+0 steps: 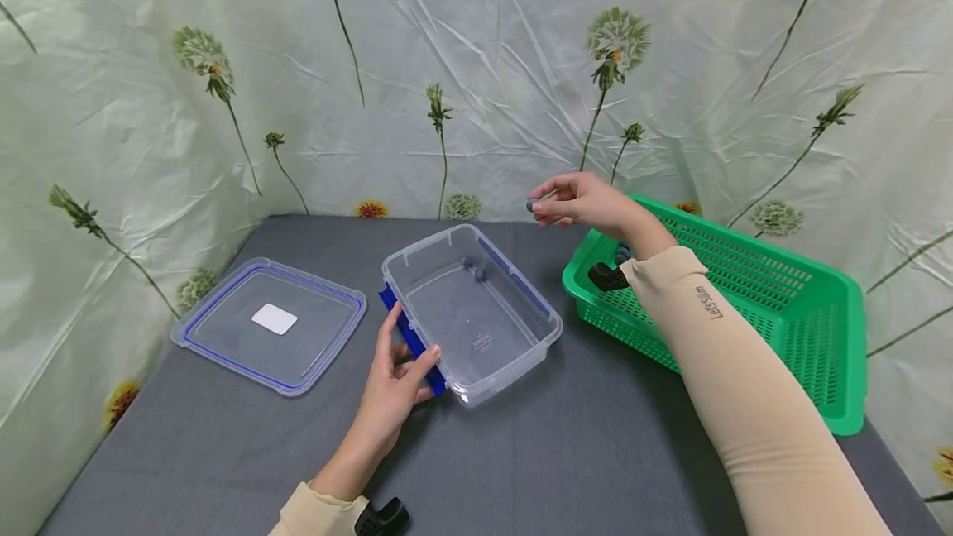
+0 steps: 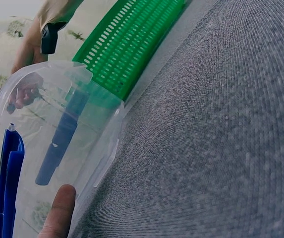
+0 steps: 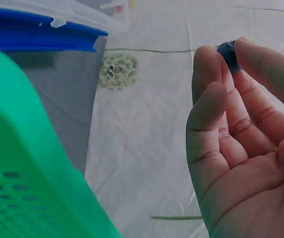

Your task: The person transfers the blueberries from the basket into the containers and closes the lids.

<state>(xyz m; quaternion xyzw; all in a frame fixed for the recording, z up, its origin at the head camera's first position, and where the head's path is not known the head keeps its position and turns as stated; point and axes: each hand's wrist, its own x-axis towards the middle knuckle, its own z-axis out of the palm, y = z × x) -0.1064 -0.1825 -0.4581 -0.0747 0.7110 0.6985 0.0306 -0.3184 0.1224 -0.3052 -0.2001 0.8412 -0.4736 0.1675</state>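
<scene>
My right hand (image 1: 577,198) is raised over the near-left end of the green basket (image 1: 744,248). It pinches one blueberry (image 3: 228,55) between thumb and fingertips. A clear plastic container (image 1: 514,372) with blue side latches stands left of the basket, tilted a little. My left hand (image 1: 390,391) grips its left side, thumb and fingers around the blue latch (image 1: 409,329). A few blueberries (image 1: 480,275) lie on the container's floor toward the far end. More blueberries (image 1: 624,253) sit in the basket, partly hidden by my right wrist.
The container's clear lid (image 1: 316,333), edged in blue with a white label (image 1: 274,318), lies flat on the left. A grey cloth (image 1: 514,478) covers the table. A flower-printed curtain (image 1: 514,106) hangs behind and at the sides.
</scene>
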